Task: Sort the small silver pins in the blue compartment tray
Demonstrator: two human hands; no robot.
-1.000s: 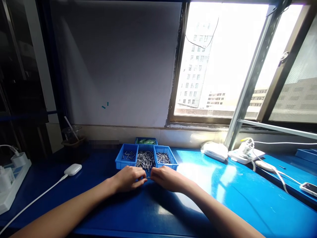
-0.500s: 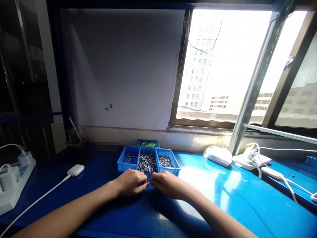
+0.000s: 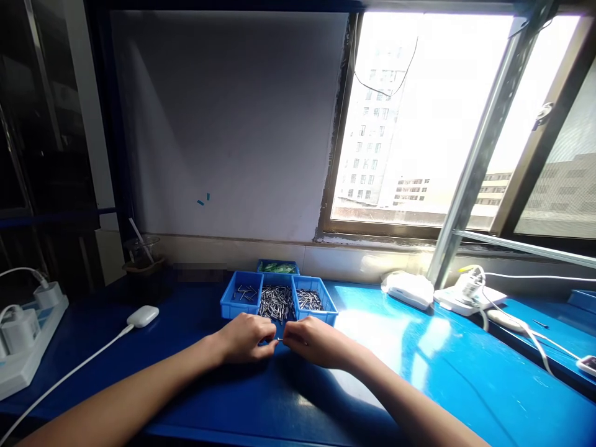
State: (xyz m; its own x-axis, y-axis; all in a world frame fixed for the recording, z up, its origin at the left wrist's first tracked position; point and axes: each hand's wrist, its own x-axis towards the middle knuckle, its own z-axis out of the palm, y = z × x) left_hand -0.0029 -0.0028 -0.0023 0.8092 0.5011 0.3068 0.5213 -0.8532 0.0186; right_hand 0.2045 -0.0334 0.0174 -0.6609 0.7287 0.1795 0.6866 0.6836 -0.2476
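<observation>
My left hand and my right hand meet fingertip to fingertip just in front of the blue bins, both closed in a pinch. A thin, shiny metal pin bridges the small gap between them; its ends are hidden in the fingers, and it is too small to tell if it has a thread. Behind the hands, a heap of similar dark metal pins fills the middle bin. Fewer pins lie in the left blue bin, while the right blue bin holds a moderate pile.
A small blue tray with green packets stands behind the bins. On the left are a white charging case, a power strip and a drink cup. A white box and another power strip sit to the right.
Both hands stay in nearly the same place, still pinched together. Slightly more of the metal pin shows between the fingertips. The camera view has shifted a little.
</observation>
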